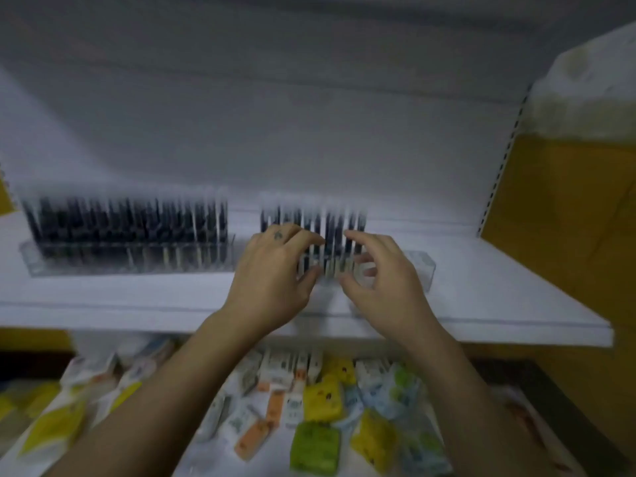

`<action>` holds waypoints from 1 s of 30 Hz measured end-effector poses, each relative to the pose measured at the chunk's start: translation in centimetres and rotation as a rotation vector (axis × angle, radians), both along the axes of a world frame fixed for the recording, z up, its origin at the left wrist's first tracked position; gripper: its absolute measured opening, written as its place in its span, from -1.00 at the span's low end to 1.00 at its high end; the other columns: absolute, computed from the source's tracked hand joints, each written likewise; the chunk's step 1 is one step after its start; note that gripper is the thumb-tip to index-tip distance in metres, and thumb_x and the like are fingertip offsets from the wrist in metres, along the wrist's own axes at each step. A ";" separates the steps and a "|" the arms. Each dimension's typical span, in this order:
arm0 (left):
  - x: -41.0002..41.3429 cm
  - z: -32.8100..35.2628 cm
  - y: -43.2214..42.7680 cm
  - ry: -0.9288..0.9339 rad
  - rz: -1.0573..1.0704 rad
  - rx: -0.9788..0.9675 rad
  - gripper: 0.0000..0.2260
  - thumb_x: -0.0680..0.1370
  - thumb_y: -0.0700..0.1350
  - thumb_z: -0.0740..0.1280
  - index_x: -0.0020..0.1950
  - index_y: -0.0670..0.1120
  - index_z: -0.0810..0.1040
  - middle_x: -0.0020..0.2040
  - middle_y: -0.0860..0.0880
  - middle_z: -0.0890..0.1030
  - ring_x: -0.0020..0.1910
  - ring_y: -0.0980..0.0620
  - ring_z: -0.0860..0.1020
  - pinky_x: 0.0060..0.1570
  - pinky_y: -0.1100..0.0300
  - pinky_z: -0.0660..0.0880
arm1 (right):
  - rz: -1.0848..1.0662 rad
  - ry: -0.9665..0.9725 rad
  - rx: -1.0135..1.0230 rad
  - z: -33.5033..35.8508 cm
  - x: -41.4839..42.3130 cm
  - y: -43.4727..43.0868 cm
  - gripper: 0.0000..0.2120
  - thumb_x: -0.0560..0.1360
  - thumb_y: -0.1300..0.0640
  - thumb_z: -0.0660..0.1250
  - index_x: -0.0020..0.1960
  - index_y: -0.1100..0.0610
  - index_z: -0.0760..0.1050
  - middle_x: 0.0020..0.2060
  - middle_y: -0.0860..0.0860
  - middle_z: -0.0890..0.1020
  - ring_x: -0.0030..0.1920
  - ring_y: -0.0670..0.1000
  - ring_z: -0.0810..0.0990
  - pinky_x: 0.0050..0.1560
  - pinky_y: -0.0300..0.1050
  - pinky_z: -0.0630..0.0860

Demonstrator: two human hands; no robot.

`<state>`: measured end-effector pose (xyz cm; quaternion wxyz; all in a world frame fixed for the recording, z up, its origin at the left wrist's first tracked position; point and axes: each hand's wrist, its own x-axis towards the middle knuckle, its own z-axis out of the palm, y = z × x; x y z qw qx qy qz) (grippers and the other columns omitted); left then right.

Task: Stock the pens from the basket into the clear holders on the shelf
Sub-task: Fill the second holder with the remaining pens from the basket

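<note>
Hands at the right clear holder (418, 266): left hand (272, 280) and right hand (385, 280), fingers curled around upright pens (330, 232), apparently straightening them; filled holder (127, 259) at nine o'clock.

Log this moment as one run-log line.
stage: stocking | left hand: at dark pens | right hand: at right clear plastic holder | left clear holder: full | grip: blurred, unclear

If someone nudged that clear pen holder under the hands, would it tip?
Probably it would slide rather than tip: the right clear holder looks long and low on the flat white shelf. The upright dark pens stand well above it, so a sharp shove might rattle them. Blur hides finer detail.
</note>
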<state>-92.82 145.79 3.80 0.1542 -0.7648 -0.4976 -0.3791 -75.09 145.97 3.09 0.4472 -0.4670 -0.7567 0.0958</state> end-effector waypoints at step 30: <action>-7.9 -36.8 -8.9 -0.051 0.255 -1.172 -0.52 0.50 0.08 0.36 0.38 0.00 0.38 0.31 -0.03 0.48 0.29 -0.05 0.42 0.24 0.07 0.39 | 0.151 -0.455 -1.037 -37.2 -7.4 -4.7 -0.52 0.50 0.03 0.37 0.38 0.07 0.40 0.26 0.08 0.47 0.22 0.12 0.50 0.04 -0.11 0.45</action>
